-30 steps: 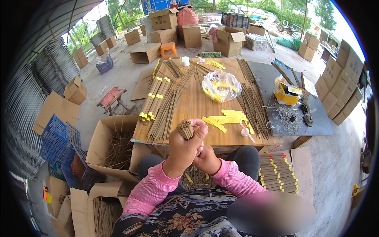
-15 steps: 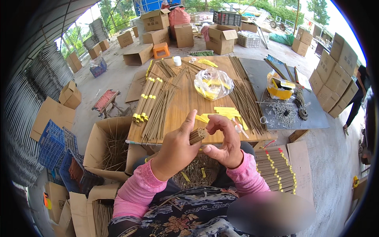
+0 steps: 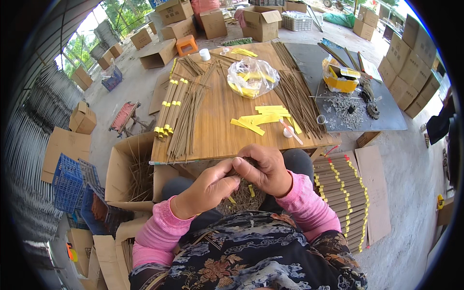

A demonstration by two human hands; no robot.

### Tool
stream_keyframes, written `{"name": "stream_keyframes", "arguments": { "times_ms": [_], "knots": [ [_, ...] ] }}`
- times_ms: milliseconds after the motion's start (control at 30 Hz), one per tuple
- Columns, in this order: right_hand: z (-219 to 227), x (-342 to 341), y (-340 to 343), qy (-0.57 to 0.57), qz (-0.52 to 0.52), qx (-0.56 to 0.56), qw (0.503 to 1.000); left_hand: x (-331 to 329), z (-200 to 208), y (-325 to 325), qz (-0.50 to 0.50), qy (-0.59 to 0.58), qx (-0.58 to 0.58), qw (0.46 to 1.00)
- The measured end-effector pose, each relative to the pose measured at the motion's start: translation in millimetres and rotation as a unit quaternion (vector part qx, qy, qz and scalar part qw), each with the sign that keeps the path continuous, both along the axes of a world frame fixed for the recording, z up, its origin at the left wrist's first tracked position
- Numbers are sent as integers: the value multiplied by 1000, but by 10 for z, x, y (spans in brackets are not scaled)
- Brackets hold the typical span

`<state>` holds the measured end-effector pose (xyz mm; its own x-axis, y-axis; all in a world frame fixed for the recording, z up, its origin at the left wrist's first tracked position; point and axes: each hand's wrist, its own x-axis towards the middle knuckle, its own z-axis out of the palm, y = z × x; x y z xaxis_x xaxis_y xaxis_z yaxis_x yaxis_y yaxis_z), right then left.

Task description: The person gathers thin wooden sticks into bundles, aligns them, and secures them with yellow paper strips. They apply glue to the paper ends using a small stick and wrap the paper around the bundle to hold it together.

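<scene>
Both my hands are closed together over my lap, in front of the table's near edge. My left hand (image 3: 208, 187) and my right hand (image 3: 266, 170) grip a bundle of thin brown incense sticks (image 3: 248, 162) between them. Most of the bundle is hidden by my fingers. Just beyond my hands, flat yellow paper strips (image 3: 263, 118) lie on the wooden table (image 3: 208, 130). Beside the strips is a small white pot (image 3: 288, 132) with a pinkish flat stick (image 3: 293, 134) across it.
Loose sticks (image 3: 189, 118) and yellow-banded bundles (image 3: 170, 108) cover the table's left; more sticks (image 3: 299, 104) lie right. A clear bag (image 3: 253, 77) holds yellow strips. An open carton (image 3: 116, 174) of sticks stands left. Banded bundles (image 3: 340, 198) lie low right on cardboard.
My right hand, before apart with curled fingers, has closed onto the bundle against my left hand. Both hands sit slightly lower. My view has tilted down, so the table appears higher.
</scene>
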<state>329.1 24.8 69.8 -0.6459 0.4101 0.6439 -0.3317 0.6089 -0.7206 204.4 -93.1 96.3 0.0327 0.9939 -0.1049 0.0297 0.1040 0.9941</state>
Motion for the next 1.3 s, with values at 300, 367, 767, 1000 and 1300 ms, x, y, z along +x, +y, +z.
{"name": "stream_keyframes", "arguments": {
  "times_ms": [300, 367, 767, 1000, 1300],
  "knots": [
    [-284, -84, 13, -35, 182, -244, 952, -47, -160, -59, 21, -38, -45, 998],
    [-321, -71, 80, -41, 236, -269, 933, -85, -182, -74, 31, -72, -70, 994],
    [-591, -236, 376, -124, 341, -308, 879, -199, -407, -71, 61, -94, -112, 987],
    [-1368, -937, 1366, -267, -209, -25, 941, -493, -544, 55, 155, -107, -137, 973],
    [-1767, -1165, 1546, -350, -279, 104, 888, -691, -701, 86, 168, -93, -148, 970]
  ]
}}
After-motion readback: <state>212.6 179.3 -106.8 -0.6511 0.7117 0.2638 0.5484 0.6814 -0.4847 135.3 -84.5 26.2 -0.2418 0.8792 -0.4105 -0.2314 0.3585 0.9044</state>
